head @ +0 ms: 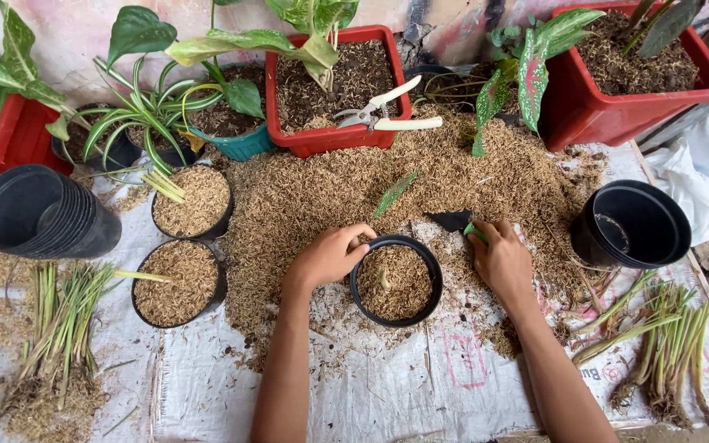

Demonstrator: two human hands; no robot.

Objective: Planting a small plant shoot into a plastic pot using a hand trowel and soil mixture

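Landmark: small black pot, part-filled with rice husk, standing on the white woven sheet.
Left hand: your left hand rests on the pot's left rim, fingers curled over the edge and gripping it.
Right hand: your right hand lies just right of the pot, fingers closed around a green-handled trowel whose dark blade points up and left of the pot's rim.
Husk heap: a broad pile of rice husk spreads behind the pot and around both your hands.
Filled pots: two black pots of husk sit well left of the landmark.
Stack: nested empty black pots lie further left.
Spare pot: one empty black pot stands well right.
Shears: white-handled pruning shears rest on the red planter behind the heap.
Cuttings: bundles of rooted stalks lie to the right and left of the pot.
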